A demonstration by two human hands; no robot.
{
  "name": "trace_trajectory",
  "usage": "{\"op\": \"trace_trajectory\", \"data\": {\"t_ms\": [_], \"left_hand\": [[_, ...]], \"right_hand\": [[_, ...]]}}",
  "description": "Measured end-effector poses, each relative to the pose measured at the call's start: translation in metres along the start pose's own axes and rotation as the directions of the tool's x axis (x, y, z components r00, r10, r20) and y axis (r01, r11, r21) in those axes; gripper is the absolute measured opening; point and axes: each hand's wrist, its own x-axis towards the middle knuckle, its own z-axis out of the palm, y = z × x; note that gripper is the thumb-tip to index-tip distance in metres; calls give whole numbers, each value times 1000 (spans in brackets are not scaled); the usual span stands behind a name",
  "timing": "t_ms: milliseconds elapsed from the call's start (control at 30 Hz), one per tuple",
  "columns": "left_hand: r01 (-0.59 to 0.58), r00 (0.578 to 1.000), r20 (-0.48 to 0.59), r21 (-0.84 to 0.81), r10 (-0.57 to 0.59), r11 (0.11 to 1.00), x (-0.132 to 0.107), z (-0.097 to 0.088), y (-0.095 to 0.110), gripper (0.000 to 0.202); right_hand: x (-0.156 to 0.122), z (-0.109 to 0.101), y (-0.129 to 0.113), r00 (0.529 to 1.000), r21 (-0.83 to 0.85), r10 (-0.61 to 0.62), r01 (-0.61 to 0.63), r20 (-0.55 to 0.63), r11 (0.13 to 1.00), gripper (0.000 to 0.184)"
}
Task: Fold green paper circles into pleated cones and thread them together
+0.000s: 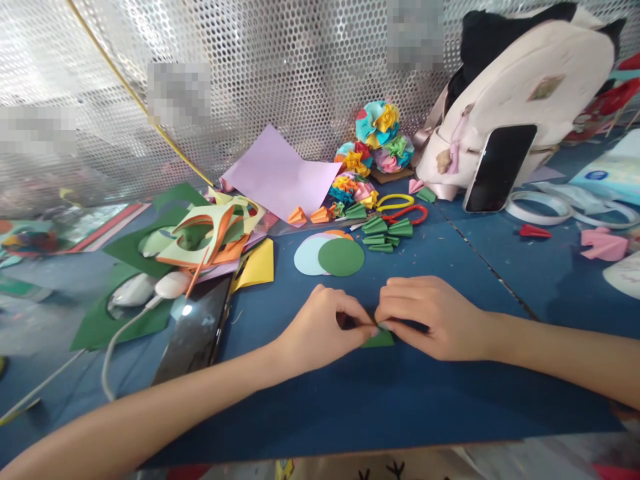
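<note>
Green paper (pixel 379 339) pinched between hands (pixel 320 331) (pixel 433 319)

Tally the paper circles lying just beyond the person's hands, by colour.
green paper circle: 1
pale blue paper circle: 1
pale pink paper circle: 1
orange paper circle: 1
Total: 4

Blue table (pixel 380 407) with craft paper (pixel 275 175)

left hand (pixel 320 330): pinched, palm down | right hand (pixel 434 319): pinched, palm down | 2 hands just beside each other
</note>
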Motion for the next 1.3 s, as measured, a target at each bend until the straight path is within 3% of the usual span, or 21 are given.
{"op": "trace_trajectory", "data": {"t_ms": [300,600,933,1300], "left_hand": [[21,1000,-7,-116,-22,993,0,5,-2,11],[3,1000,25,73,-5,997,-4,-1,6,15],[30,998,-61,39,-28,999,-7,7,4,14],[41,998,-56,98,-35,994,-4,8,7,16]], "right_hand": [[0,1,-6,999,4,13,-14,46,1000,13],[0,-2,1,994,85,42,-51,96,995,14],[0,1,2,996,67,28,-34,89,997,16],[1,0,-3,995,110,40,-50,90,993,12]]}}
